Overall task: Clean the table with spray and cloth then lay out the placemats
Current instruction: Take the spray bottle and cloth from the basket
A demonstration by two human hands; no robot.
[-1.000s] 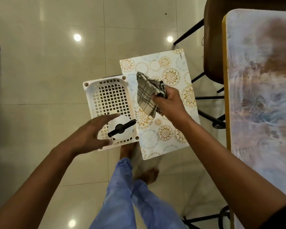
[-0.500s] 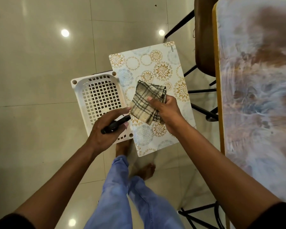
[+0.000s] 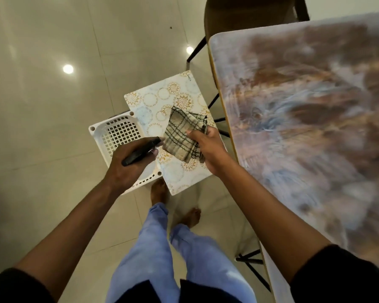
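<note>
My left hand [image 3: 128, 165] is closed around a spray bottle [image 3: 140, 152]; only its black nozzle and trigger show, the body is hidden under the hand. It is held above a white lattice basket [image 3: 116, 132]. My right hand [image 3: 208, 149] grips a folded checked cloth [image 3: 182, 132] just right of the nozzle. Under the cloth lies a floral placemat [image 3: 162, 99], white with gold and pale blue rosettes, beside the basket. The table [image 3: 304, 127], with a marbled blue and brown top, fills the right side.
A brown chair [image 3: 239, 12] with black legs stands at the table's far end. More black legs [image 3: 249, 261] show near the table's front edge. Glossy tiled floor [image 3: 42, 106] spreads to the left. My legs and bare feet are below the basket.
My left hand went from reaching at the bottle in the basket to gripping it and lifting it. My right hand lowered the cloth toward the nozzle. The view turned toward the table.
</note>
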